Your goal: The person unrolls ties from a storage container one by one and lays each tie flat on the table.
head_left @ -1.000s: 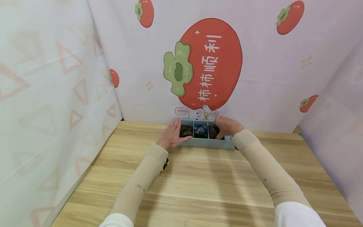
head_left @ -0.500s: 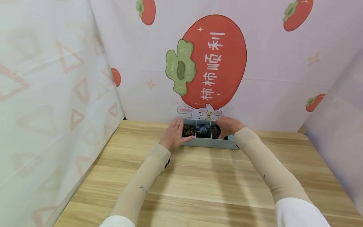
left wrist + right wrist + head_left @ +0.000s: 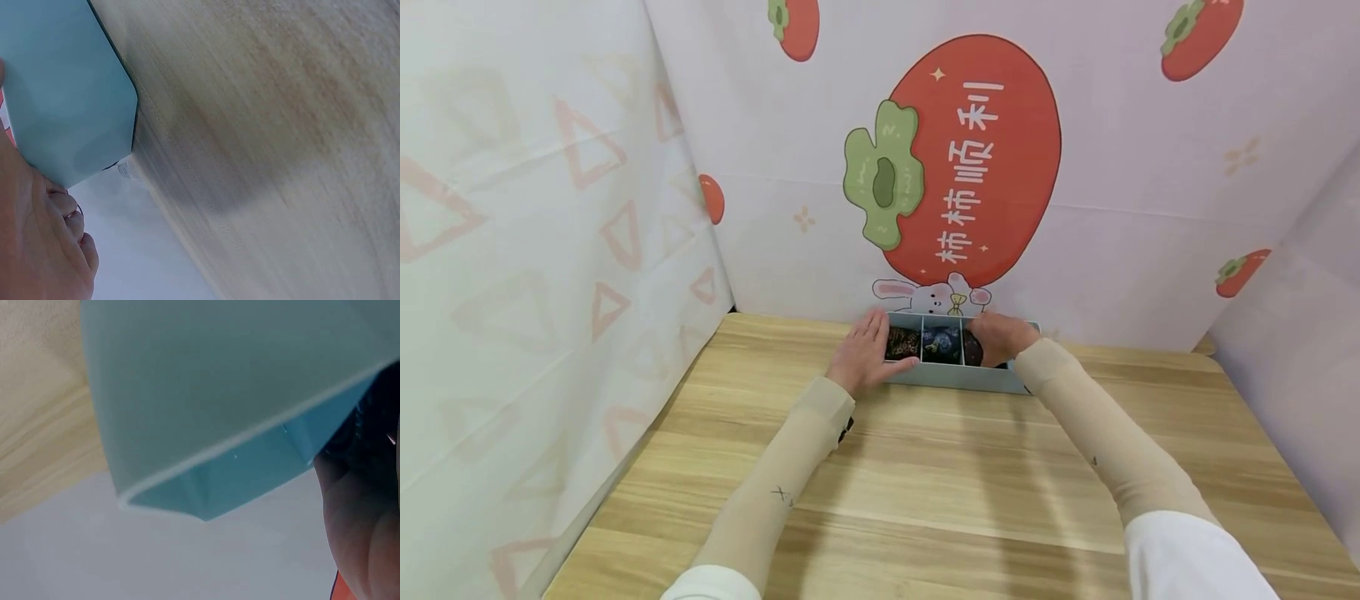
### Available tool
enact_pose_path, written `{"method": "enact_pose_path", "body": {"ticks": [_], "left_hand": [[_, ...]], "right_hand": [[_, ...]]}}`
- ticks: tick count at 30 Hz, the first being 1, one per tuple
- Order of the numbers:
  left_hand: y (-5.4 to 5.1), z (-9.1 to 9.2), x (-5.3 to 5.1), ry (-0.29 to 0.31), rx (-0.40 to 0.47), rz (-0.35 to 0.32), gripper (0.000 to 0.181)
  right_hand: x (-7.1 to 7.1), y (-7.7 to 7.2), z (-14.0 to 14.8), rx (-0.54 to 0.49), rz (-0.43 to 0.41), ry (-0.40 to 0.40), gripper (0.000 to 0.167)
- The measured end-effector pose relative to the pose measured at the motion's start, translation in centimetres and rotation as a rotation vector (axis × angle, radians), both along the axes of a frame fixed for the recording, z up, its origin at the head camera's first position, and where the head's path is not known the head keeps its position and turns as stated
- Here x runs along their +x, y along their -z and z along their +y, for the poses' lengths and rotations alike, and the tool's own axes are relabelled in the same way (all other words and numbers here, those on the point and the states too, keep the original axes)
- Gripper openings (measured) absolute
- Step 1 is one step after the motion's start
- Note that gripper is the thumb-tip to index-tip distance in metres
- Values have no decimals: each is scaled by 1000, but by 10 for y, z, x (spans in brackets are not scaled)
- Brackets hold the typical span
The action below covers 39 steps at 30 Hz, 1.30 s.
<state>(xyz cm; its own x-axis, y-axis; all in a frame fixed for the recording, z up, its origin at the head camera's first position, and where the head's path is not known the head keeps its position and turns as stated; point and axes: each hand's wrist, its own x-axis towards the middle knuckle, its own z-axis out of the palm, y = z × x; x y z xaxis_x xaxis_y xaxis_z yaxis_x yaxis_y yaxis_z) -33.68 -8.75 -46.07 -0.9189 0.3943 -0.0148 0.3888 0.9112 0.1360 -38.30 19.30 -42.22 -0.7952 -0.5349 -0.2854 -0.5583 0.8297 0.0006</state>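
A pale blue divided box [image 3: 955, 377] stands at the back of the table, against the backdrop. Dark patterned bundles lie in its compartments: a brown one [image 3: 903, 342] at the left, a blue one [image 3: 942, 343] beside it, then a dark reddish one [image 3: 973, 348]. My left hand [image 3: 862, 353] rests with straight fingers against the box's left end, thumb along its front rim. My right hand [image 3: 1002, 337] reaches into the box and pinches the dark reddish bundle, partly hiding it. In the right wrist view the box's end compartment [image 3: 250, 475] shows bare blue walls.
The wooden table [image 3: 925, 483] stretches in front of the box. A white backdrop [image 3: 1120, 167] with red persimmon prints rises behind it, and a cloth with triangle prints [image 3: 550, 250] hangs at the left.
The head view has shifted slightly, so the box and hands appear a little further right. Both hands keep nearly the same places on the box and the dark reddish bundle.
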Motion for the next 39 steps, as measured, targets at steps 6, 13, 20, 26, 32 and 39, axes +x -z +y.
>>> {"method": "enact_pose_path", "body": {"ticks": [6, 13, 20, 26, 32, 39], "left_hand": [[-4, 3, 0, 9, 0, 0, 109], [-2, 4, -2, 11, 2, 3, 108], [-1, 4, -2, 6, -2, -5, 110], [-2, 5, -1, 6, 14, 7, 107], [-3, 4, -1, 10, 10, 4, 108], [-1, 0, -2, 8, 2, -16, 108]], "right_hand": [[2, 2, 5, -36, 11, -13, 42], [3, 6, 9, -80, 43, -28, 35], [4, 10, 9, -95, 81, -34, 44], [5, 7, 10, -121, 104, -41, 49], [9, -7, 7, -113, 77, 19, 62], [10, -24, -1, -93, 55, 65, 70]]}}
